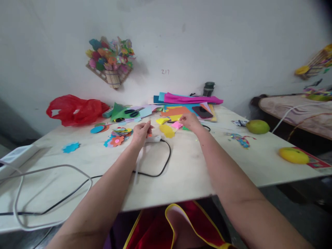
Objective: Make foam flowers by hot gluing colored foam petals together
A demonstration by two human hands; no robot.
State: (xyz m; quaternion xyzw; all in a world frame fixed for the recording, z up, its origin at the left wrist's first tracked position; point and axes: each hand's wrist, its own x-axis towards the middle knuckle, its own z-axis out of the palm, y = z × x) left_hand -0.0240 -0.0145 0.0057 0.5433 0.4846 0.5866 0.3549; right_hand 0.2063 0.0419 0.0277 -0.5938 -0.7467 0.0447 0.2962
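Two bare arms (230, 178) stretched way out over the bench (186, 173). Left hand (143, 133) is loosely curled just beside the white glue gun (155, 139); can't tell if it's gripping anything. Right hand (190, 121) angles inward, fingertips bunched right by the pink paper (177, 125), grip unclear.

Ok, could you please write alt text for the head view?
A person's left hand is at a white corded tool, the right hand at pink paper, over a pale table. Paper flowers, scissors, a red bag and two fruits lie around; a bouquet hangs on the wall.
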